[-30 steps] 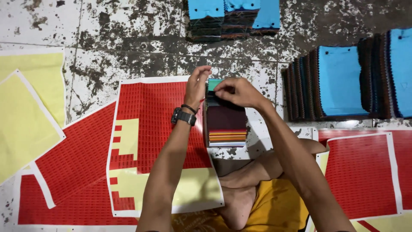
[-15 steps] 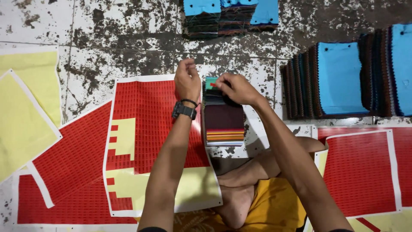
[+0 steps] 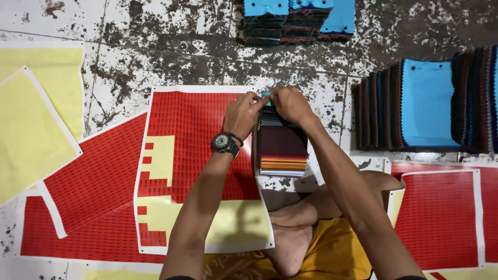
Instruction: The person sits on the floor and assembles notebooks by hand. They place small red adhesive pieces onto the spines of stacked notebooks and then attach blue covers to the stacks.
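fingers of left hand (image 3: pixel 243 111) and right hand (image 3: pixel 290 103) pinch one swatch stack (image 3: pixel 282 148) on one red sheet (image 3: pixel 199 129)

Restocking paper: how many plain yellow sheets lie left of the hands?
2: one plain yellow paper sheet upper left, a tilted yellow sheet overlapping it; others may be hidden.

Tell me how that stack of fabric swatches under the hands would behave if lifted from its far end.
The stack of fabric swatches would probably sag and fan open, since its many thin layers look loose at the near edge. It likely feels fairly heavy for its size, being thick. With the left hand and right hand pinching the far end, layers might slip.
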